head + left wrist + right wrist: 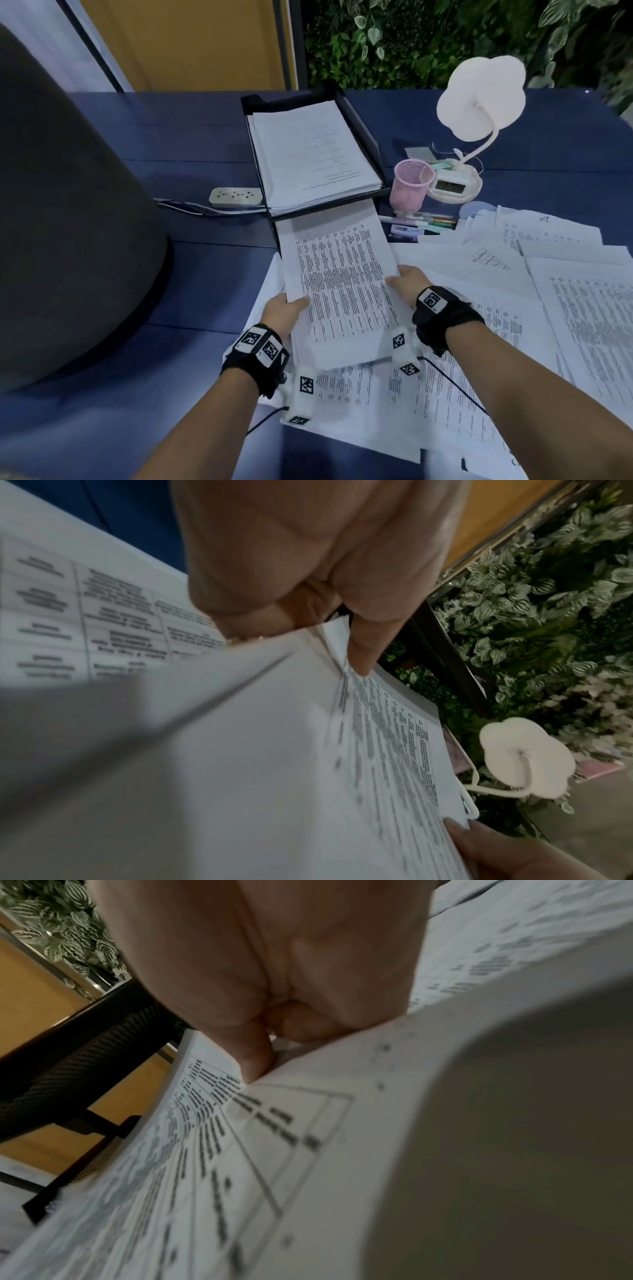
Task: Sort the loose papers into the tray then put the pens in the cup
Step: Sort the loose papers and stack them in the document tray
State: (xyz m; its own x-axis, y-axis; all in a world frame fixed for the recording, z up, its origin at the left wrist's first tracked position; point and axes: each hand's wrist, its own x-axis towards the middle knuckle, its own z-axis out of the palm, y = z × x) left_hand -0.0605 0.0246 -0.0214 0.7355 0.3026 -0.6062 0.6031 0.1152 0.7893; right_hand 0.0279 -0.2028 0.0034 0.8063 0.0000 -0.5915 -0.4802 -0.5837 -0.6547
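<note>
Head view is showing both hands carrying a printed sheaf of papers (337,287) toward the black tray (363,118), which is sitting near the far edge of the table (171,144) already stacked with sheets. The left hand (282,313) is pinching the sheaf's left edge, thumb on top, and the right hand (407,284) is pinching the right edge likewise; the wrist views are confirming thumbs pressing on the paper. The sheaf's far end is reaching the tray's lower opening. This looks like the paper-sorting step, with many loose papers (548,308) lying toward the right edge. Next, the sheaf probably needs sliding in level. The pens (421,222) are lying just beside the pink cup (409,185), untouched.
</note>
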